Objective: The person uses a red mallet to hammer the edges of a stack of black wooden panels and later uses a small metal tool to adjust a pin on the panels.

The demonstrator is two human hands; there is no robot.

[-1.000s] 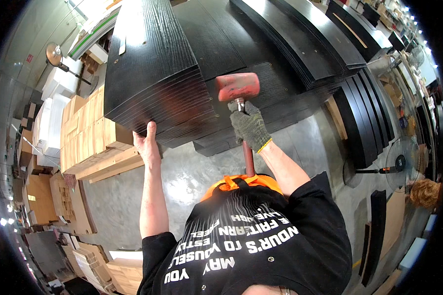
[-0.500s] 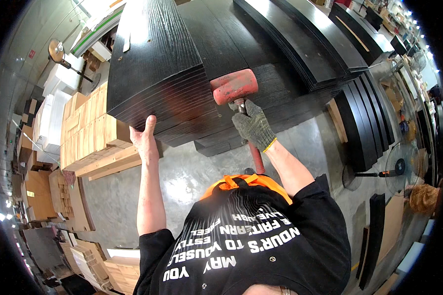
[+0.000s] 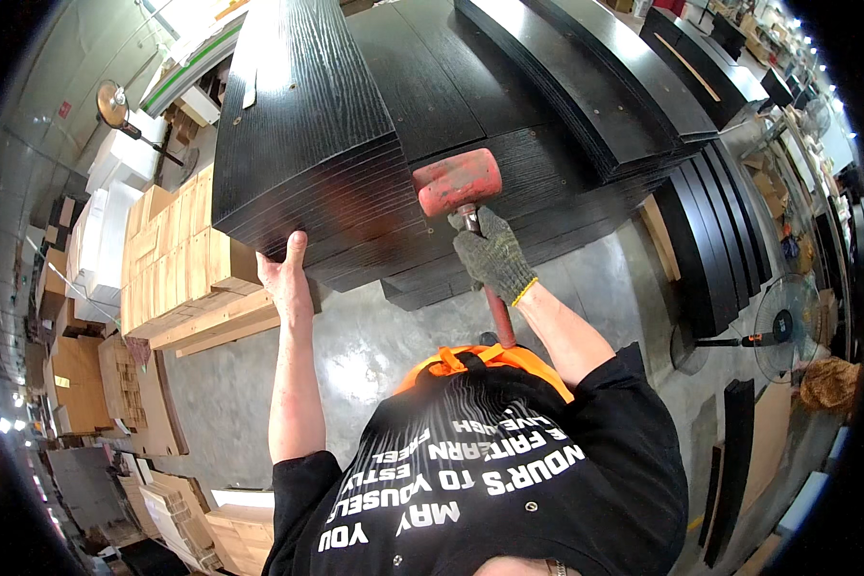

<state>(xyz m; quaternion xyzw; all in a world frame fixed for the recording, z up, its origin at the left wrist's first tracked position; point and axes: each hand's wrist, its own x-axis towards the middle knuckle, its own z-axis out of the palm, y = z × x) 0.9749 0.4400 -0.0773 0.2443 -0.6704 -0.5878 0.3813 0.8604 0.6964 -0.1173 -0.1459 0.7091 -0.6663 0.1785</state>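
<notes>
A tall stack of black wood-grain boards stands in front of me, its layered end facing my body. My bare left hand rests against the lower left of that end, thumb pointing up and apart from the fingers, which are partly hidden. In a grey knit glove with a yellow cuff, my right hand is closed round the handle of a mallet. The scuffed red mallet head is just right of the stack's end; its reddish handle passes down below my fist toward my waist.
More black boards lie beyond and right, with curved stacks farther over. Pale wooden blocks are piled at left. Standing fans are at both sides. Black panels lean at right above the grey floor.
The mallet head and my right hand have come slightly back toward me. My left hand stays against the end of the board stack.
</notes>
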